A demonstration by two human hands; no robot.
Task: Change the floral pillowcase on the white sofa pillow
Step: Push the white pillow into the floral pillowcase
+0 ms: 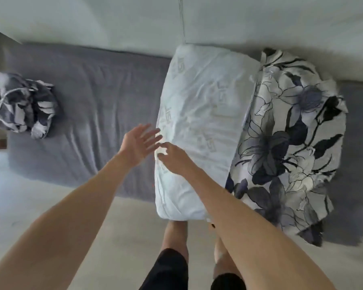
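Note:
A bare white pillow (pixel 199 122) lies across the grey sofa seat (pixel 96 105), its near end hanging over the front edge. Its right side touches a large floral pillowcase (pixel 291 143), white with dark blue flowers, that lies rumpled and puffed up. A second floral cloth (pixel 21 105) sits bunched at the seat's far left. My left hand (pixel 139 143) hovers open with spread fingers at the pillow's left edge. My right hand (pixel 173 158) rests on the pillow's left edge, fingers loosely bent, holding nothing.
A white wall (pixel 92 19) rises behind the sofa, with a thin cord (pixel 183 19) hanging down it. Pale floor (pixel 57 191) runs in front of the seat. My legs (pixel 176 237) stand right below the pillow's overhanging end.

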